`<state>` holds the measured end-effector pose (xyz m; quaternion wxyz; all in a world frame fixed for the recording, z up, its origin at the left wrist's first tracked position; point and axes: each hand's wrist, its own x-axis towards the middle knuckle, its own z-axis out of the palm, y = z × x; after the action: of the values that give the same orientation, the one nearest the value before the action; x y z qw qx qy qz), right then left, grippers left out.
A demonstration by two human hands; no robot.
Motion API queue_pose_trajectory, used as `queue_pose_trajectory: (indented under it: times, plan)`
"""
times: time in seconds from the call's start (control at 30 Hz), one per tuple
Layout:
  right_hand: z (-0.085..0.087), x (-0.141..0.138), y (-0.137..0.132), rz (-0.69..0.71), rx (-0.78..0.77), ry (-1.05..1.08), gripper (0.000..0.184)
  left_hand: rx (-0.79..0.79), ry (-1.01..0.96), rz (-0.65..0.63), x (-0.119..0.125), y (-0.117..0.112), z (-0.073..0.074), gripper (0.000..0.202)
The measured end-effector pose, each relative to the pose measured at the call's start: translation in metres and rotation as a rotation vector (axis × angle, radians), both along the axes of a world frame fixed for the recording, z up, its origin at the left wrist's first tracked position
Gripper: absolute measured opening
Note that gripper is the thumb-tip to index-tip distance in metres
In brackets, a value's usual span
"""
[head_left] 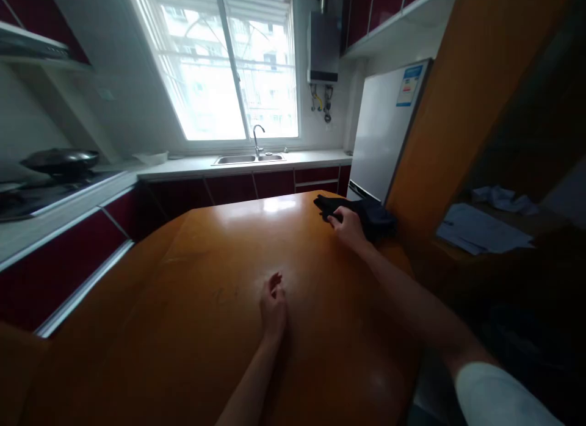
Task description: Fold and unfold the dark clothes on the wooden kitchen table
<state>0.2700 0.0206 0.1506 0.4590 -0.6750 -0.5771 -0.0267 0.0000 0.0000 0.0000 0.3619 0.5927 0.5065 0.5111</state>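
Note:
A glossy orange-brown table (pixel 206 304) fills the foreground. At its far right corner lies a crumpled dark cloth (pixel 373 217). My right hand (pixel 348 226) reaches out to the cloth, and its fingers close on the cloth's near edge. My left hand (pixel 273 308) hovers edge-on over the middle of the table. Its fingers are loosely extended and hold nothing.
A white fridge (pixel 387 130) stands just behind the table's far right corner, beside a wooden panel (pixel 462 102). A counter with a sink (pixel 249 158) runs under the window. A wok (pixel 61 160) sits on the stove at left. Papers (pixel 480 231) lie on a shelf at right.

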Motion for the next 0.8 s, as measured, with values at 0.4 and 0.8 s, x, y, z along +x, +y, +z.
queue_pose_trajectory:
  times: [0.4,0.8]
  plan:
    - [-0.071,-0.065,-0.048,0.343,-0.099,0.721,0.033,0.151,0.124,0.261,-0.021,0.007,0.014,0.034]
    - [-0.107,0.079,-0.097,-0.418,0.082,0.198,0.027,0.197,0.643,-0.062,-0.006,-0.004,0.002,0.047]
